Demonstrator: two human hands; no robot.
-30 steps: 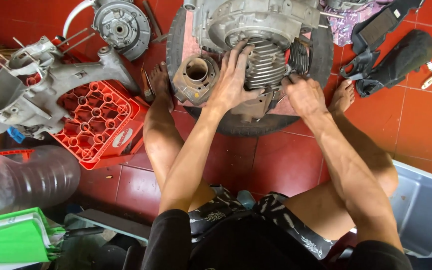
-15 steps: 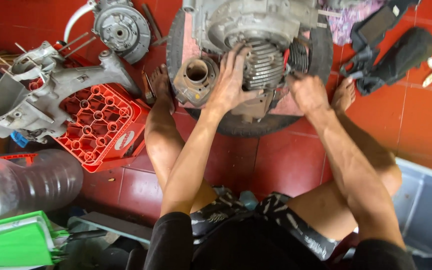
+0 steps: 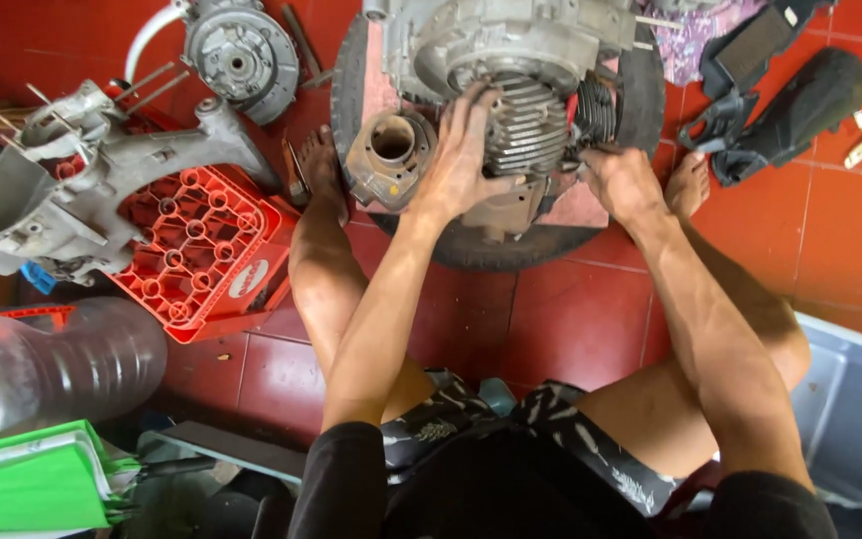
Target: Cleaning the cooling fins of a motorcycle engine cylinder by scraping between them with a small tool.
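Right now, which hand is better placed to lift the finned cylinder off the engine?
Probably the left hand: it lies spread across the finned cylinder, while the right hand sits beside it.

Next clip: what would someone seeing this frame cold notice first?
A grey engine lying on a black tyre at top centre, with the left hand spread over its finned cylinder and the right hand at the cylinder's right side. Left of it, a bare metal engine casing rests on a red plastic crate. All of it lies on a red tiled floor.
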